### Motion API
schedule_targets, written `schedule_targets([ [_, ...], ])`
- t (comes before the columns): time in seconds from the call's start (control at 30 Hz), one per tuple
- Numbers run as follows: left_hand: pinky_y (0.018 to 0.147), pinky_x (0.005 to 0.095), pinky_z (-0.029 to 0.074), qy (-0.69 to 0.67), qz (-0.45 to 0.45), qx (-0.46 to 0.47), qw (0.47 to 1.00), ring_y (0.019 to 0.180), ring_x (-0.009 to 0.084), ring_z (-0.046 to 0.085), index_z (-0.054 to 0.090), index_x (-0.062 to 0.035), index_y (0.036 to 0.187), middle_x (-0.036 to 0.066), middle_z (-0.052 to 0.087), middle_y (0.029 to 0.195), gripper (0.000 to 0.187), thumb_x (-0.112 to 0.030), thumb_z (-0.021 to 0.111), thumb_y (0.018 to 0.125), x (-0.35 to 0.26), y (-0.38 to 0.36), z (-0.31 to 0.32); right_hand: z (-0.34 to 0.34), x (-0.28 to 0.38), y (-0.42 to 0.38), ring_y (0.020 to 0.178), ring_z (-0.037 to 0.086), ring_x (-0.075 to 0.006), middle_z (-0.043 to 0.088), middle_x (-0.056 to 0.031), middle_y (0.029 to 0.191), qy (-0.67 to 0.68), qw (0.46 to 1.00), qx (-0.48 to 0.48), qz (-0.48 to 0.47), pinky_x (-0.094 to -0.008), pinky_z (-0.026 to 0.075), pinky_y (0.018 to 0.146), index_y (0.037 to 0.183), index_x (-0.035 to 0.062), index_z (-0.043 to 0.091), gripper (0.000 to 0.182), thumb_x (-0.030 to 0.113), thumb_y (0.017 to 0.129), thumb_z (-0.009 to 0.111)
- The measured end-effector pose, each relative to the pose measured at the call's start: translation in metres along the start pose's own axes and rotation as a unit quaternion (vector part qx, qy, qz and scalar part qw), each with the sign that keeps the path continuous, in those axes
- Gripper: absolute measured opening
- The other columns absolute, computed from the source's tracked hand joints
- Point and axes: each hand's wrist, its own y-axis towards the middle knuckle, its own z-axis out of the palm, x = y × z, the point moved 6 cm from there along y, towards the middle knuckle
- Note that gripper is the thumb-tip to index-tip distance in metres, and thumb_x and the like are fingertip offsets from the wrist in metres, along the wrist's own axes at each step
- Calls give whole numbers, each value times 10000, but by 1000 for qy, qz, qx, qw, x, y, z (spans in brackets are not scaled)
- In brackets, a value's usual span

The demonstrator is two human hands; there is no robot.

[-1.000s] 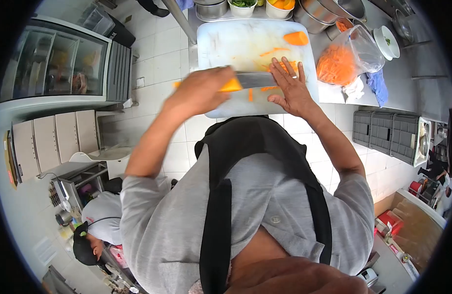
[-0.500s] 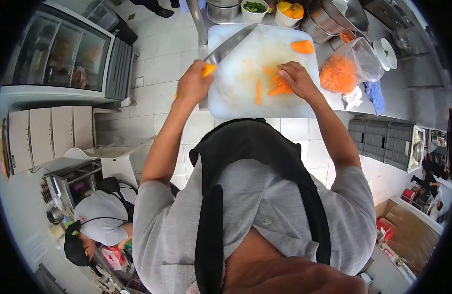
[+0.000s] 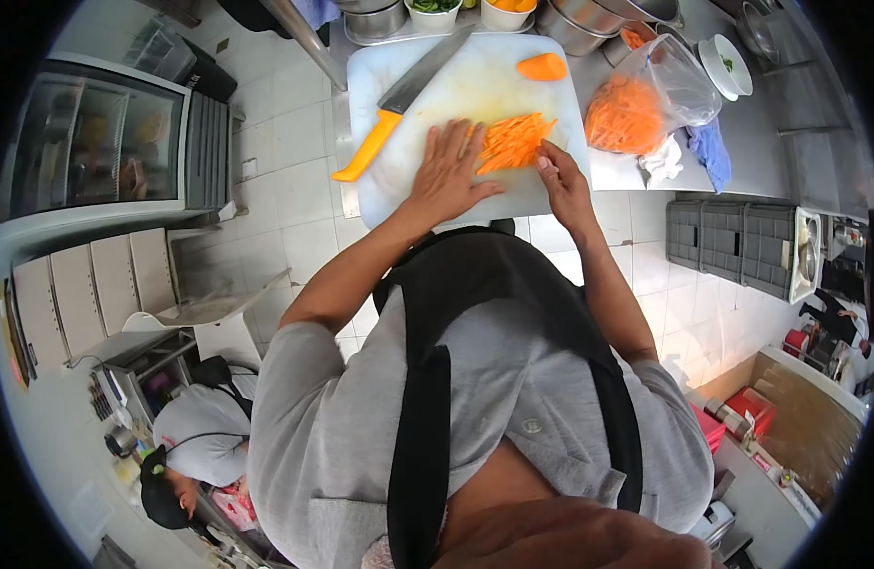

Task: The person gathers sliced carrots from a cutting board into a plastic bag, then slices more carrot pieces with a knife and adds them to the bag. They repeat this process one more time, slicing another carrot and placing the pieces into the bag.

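- Orange carrot strips (image 3: 515,142) lie in a loose heap on the white cutting board (image 3: 375,76), between the two hands; most run from side to side, slightly aslant, their right ends a little farther from the person.
- A knife (image 3: 413,87) rests on the board to the left of the left hand and beyond it. Its long axis is diagonal: the tip points away and to the right, at the board's far edge, while the yellow handle (image 3: 368,147) points back and leftward, overhanging the left edge.
- A larger carrot piece (image 3: 542,66) lies crosswise on the board, beyond the right hand.
- Pale marking on a dark bin (image 3: 200,76), far left of the hands, is too small to read.
- The left hand (image 3: 448,171) is palm down, fingers extended and slightly spread, beside the heap's left end, thumb toward the right hand.
- The right hand (image 3: 567,187) is at the heap's right end, fingers bent, thumb near the index finger; whether it pinches a strip cannot be told.
- The hands are apart, both forearms angling inward.
- A clear bag (image 3: 631,114) of orange shreds sits on the metal surface (image 3: 759,114), right of the right hand.
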Motion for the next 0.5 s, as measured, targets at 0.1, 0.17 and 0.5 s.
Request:
schedule_targets([
  [0.1, 1202, 577, 91, 10, -5, -13, 1000, 1466, 379, 247, 285, -74, 1545, 216, 340, 1520, 1015, -624, 689, 794, -28, 50, 19, -23, -7, 9, 1101, 615, -212, 642, -141, 1253, 75, 996, -38, 1, -339, 493, 914, 1314, 24, 591, 419, 324, 1021, 578],
  [0.17, 1192, 566, 140, 22, 11, -55, 998, 1421, 368, 317, 402, -151, 1498, 184, 426, 1449, 862, -576, 693, 807, -53, 70, 27, -44, -12, 10, 1127, 616, -208, 650, -144, 1231, 115, 992, -44, -13, -343, 487, 951, 1282, 9, 608, 397, 310, 1026, 573],
  [0.5, 723, 387, 547, 72, -32, 0, 997, 843, 269, 644, 659, -130, 1197, 124, 609, 1060, 361, -186, 692, 841, -34, 94, 28, -205, -26, 27, 985, 637, -165, 691, -89, 1121, 214, 944, -253, -15, -287, 514, 811, 1217, -2, 656, 358, 286, 1016, 587],
])
